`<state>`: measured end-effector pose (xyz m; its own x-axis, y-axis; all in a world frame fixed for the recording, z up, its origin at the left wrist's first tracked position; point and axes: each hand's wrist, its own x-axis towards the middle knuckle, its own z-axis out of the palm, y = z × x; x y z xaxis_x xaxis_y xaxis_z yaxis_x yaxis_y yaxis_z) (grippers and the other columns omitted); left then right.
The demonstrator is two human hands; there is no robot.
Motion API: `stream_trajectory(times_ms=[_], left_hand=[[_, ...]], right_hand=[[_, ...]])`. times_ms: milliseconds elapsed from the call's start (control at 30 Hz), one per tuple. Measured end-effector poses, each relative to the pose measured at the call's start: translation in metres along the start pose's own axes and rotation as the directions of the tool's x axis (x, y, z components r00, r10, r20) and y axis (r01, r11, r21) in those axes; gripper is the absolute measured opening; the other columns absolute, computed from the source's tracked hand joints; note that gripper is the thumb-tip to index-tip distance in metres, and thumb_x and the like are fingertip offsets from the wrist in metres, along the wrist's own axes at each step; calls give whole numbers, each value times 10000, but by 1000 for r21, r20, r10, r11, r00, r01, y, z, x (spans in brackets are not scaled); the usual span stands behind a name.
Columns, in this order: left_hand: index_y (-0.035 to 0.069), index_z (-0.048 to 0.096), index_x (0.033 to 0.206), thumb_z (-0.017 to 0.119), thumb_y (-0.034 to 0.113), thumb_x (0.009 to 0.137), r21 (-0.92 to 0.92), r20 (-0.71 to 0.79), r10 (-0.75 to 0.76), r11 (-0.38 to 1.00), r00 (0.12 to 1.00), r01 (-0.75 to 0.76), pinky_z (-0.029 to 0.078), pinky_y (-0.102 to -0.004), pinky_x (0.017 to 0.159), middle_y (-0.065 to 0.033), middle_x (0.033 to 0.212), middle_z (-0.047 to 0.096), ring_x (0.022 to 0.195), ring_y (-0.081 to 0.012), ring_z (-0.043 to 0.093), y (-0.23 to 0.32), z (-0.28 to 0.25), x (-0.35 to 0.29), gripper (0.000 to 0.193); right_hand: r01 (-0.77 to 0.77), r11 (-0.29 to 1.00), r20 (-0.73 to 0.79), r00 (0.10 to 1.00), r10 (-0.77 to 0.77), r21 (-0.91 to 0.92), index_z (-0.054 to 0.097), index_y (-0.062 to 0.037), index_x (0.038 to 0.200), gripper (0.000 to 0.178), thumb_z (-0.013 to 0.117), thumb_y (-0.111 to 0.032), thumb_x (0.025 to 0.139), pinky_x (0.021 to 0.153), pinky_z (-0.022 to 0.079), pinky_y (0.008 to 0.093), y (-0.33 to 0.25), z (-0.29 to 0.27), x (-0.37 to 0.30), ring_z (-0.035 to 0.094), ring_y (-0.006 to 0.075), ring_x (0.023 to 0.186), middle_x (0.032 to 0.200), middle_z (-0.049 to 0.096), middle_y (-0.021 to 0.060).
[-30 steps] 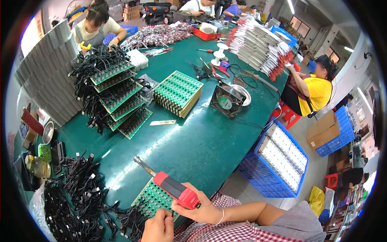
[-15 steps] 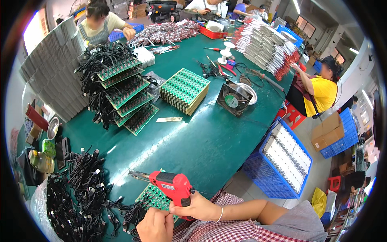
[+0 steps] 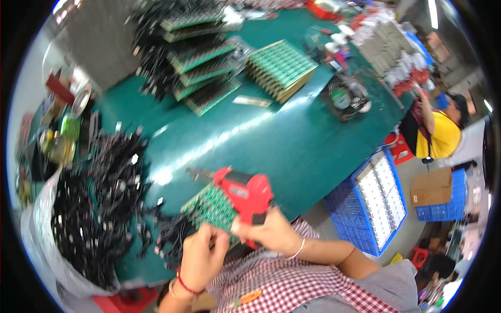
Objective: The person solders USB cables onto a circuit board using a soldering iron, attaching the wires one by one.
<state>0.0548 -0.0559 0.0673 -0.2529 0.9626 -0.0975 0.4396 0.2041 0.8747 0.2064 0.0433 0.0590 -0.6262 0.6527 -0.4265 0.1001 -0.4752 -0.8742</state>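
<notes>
A red and black soldering gun (image 3: 244,192) is gripped in my right hand (image 3: 277,232), its metal tip pointing left over the table. Under the gun lies a green circuit board panel (image 3: 211,207), partly covered by it. My left hand (image 3: 202,254) is closed in a pinch at the panel's near edge; what its fingers hold, if anything, is hidden. Black cables (image 3: 175,232) run up to the panel's left side beside that hand. The picture is smeared by motion, so fine parts on the panel do not show.
A heap of black cables with metal plugs (image 3: 112,177) covers the table's left. Farther off stand cabled boards (image 3: 201,57), a stack of bare panels (image 3: 284,62) and a small fan (image 3: 342,99). A blue crate (image 3: 347,208) stands right of the table; a co-worker in yellow (image 3: 441,135) sits beyond.
My view has swung, so the table's things sit higher and farther right. The soldering gun stays in my right hand over the panel, and my left hand remains closed near it.
</notes>
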Motion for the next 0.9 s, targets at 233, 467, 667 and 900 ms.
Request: stream_trajectory(times_ms=[233,467,667,900], left_hand=[[-33,542,809,628,0,829,-80,-122,-24,997,992,15,475,-244,532,-90,661,624,570,-108,608,-3,1,10,94],[-25,544,799,640,-2,812,19,-117,17,1000,993,-15,483,-261,528,-105,667,625,560,-143,621,-4,2,4,100],[41,536,816,669,61,797,211,-101,176,966,979,-152,463,-341,431,-92,693,588,490,-254,585,1,2,0,135],[44,585,820,686,49,744,496,10,236,843,972,-210,439,-324,440,-55,717,550,517,-213,570,28,-19,0,127]], right_hand=[[52,989,1,999,-53,139,628,2,951,142,677,-44,826,730,523,270,11,0,8,617,107,799,863,643,42],[83,996,-29,996,-82,39,614,-24,905,141,700,-39,795,655,478,250,12,7,8,567,76,733,811,613,1],[78,996,-36,996,-80,-37,620,-31,894,129,699,-42,793,641,471,250,7,5,5,558,67,720,796,608,-10],[63,996,34,998,-61,-66,626,-35,861,96,691,-64,796,628,458,247,-2,8,2,544,68,694,758,597,-11]])
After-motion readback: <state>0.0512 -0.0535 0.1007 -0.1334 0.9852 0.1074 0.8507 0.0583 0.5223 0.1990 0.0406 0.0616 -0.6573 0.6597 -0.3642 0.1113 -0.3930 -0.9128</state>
